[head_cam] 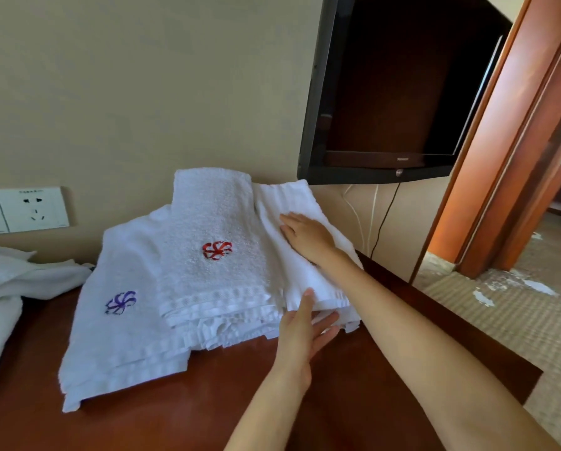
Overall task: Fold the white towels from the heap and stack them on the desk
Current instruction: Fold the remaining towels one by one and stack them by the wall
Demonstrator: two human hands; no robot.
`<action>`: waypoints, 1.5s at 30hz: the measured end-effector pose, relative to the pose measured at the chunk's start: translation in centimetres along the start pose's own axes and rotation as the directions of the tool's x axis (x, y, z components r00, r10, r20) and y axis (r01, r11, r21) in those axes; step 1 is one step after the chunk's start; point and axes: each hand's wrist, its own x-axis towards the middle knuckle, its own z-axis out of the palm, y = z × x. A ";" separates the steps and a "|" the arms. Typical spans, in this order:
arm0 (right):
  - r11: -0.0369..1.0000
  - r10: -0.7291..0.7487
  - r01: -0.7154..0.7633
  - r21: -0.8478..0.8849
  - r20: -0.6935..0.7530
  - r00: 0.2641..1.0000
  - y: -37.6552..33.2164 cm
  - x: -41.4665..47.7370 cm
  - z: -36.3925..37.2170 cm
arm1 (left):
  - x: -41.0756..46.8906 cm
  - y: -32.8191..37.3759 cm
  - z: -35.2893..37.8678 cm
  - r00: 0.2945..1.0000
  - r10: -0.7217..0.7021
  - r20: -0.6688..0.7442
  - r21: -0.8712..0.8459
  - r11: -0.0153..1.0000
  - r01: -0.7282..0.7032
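Three folded white towels lie overlapping on the dark wooden desk [207, 402]. The leftmost bears a purple emblem [120, 302]. The middle one [214, 222] bears a red emblem and lies partly over it. A plain folded towel [292, 275] lies along the right side. My right hand [307, 234] presses flat on top of that plain towel, fingers straight. My left hand [305, 333] touches the towel's near edge, thumb on top and straight fingers against the layered hems. The unfolded heap [9, 288] sits at the left edge.
A flat television [396, 92] hangs on the wall above the desk's back right, cables [375, 222] dangling below it. A wall socket plate [28, 209] is at the left. The desk's right edge [468, 320] drops to a woven floor; a wooden door frame [507, 157] stands beyond.
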 end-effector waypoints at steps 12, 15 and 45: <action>0.922 0.155 -0.039 0.385 -0.275 0.949 -5.6 -24.6 8.8 | -14.2 0.1 -13.9 0.902 0.412 0.129 0.965 0.157 -0.210; 0.895 0.112 -0.020 0.446 -0.181 0.977 -9.5 -26.6 10.2 | -19.9 2.1 -20.5 0.881 0.473 0.032 0.995 0.066 -0.071; 0.835 -0.418 0.486 0.258 -0.278 0.865 -43.9 -8.2 15.2 | -21.1 9.2 -34.9 0.578 0.728 -0.369 0.929 0.299 0.217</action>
